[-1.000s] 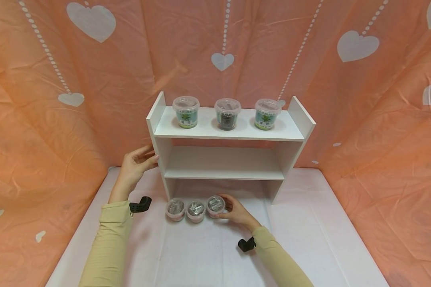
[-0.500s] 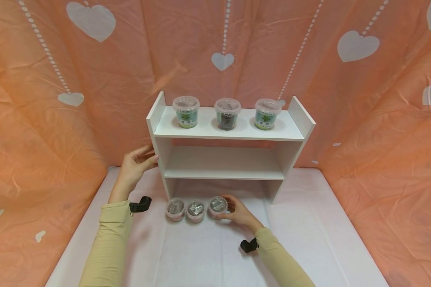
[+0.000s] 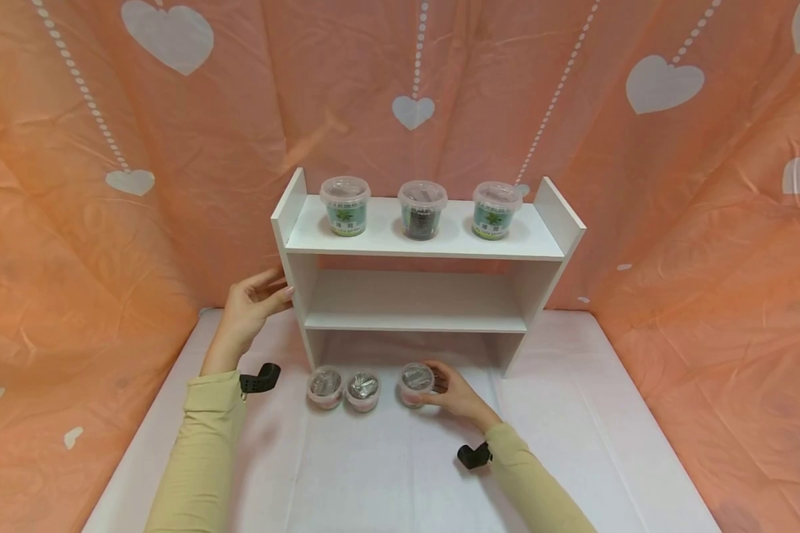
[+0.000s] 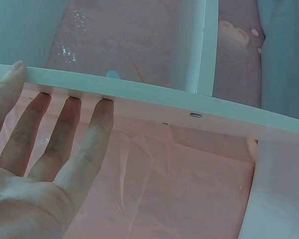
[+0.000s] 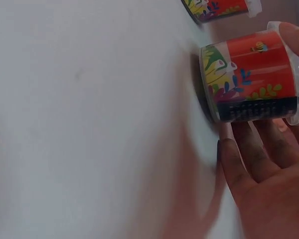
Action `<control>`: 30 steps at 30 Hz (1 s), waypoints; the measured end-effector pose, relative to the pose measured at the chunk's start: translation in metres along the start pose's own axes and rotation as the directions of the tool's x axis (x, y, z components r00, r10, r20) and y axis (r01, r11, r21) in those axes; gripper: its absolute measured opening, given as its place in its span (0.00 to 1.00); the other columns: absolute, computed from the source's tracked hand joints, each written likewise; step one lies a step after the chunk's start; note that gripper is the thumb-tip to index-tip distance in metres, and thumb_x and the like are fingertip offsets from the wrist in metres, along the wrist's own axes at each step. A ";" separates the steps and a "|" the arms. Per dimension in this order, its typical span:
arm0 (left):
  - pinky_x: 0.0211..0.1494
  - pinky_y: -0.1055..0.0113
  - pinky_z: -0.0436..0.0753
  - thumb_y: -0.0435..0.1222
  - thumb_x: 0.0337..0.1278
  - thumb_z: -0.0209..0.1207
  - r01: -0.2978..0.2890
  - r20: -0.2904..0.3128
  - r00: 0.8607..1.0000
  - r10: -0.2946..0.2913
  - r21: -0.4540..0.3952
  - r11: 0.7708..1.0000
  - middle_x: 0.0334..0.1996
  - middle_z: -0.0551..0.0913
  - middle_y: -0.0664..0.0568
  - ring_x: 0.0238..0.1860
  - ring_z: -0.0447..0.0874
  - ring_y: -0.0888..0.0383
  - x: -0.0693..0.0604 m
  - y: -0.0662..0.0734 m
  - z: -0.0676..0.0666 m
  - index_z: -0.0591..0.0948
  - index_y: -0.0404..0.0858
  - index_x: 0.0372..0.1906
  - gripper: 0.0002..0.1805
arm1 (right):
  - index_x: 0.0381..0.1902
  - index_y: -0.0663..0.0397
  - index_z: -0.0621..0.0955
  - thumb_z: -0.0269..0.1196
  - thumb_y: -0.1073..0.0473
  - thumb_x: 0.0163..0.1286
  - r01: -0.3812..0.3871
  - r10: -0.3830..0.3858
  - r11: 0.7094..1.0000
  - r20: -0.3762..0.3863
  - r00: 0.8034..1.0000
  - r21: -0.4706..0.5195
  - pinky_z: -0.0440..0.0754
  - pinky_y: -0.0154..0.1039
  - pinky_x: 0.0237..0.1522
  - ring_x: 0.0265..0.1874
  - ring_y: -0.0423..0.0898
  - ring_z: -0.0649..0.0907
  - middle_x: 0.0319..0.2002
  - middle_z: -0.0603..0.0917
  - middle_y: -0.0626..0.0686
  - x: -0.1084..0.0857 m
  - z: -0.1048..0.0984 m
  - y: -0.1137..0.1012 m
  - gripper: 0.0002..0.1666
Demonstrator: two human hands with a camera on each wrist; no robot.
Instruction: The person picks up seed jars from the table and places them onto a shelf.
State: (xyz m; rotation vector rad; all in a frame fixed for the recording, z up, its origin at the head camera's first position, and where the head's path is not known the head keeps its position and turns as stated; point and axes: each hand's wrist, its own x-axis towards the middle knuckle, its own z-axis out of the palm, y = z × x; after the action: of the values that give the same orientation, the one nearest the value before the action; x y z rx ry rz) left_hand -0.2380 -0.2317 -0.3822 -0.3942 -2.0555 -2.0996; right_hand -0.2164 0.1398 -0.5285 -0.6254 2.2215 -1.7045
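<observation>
A white shelf point(image 3: 413, 302) stands at the centre in the head view. Its left side panel point(image 4: 154, 97) is touched by the left hand point(image 3: 248, 314), fingertips on the outer face and thumb at the front edge. In front of the shelf, the right hand point(image 3: 463, 396) grips a small lidded tub point(image 3: 416, 385), with thumb and fingers around its right side. The right wrist view shows that tub point(image 5: 254, 74) with a red printed label, its base at the white surface, and the right hand point(image 5: 269, 184) beside it. Two similar tubs point(image 3: 324, 388) point(image 3: 363, 391) stand to its left.
Three larger lidded tubs, left point(image 3: 345, 207), middle point(image 3: 422, 211) and right point(image 3: 496, 212), stand on the top shelf board. Orange cloth point(image 3: 193, 148) with white hearts hangs behind and at both sides of the white-covered table point(image 3: 347, 474).
The right hand has moved right along the table with its tub, widening the gap to the two tubs at the left. The left hand has stayed at the shelf side.
</observation>
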 end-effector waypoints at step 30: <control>0.48 0.61 0.82 0.26 0.59 0.61 -0.009 0.007 1.000 0.009 -0.002 1.000 0.54 0.78 0.47 0.47 0.82 0.61 0.000 0.000 -0.001 0.67 0.26 0.66 0.29 | 0.63 0.72 0.67 0.68 0.74 0.57 0.098 -0.097 0.995 -0.029 0.995 0.007 0.73 0.48 0.59 0.55 0.57 0.75 0.55 0.75 0.67 -0.032 -0.025 -0.018 0.37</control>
State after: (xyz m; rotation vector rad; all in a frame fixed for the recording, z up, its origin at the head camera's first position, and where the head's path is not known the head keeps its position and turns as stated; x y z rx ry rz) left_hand -0.2381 -0.2326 -0.3820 -0.4103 -2.0521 -2.0981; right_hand -0.1971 0.1727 -0.5064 -0.7231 2.2359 -1.7790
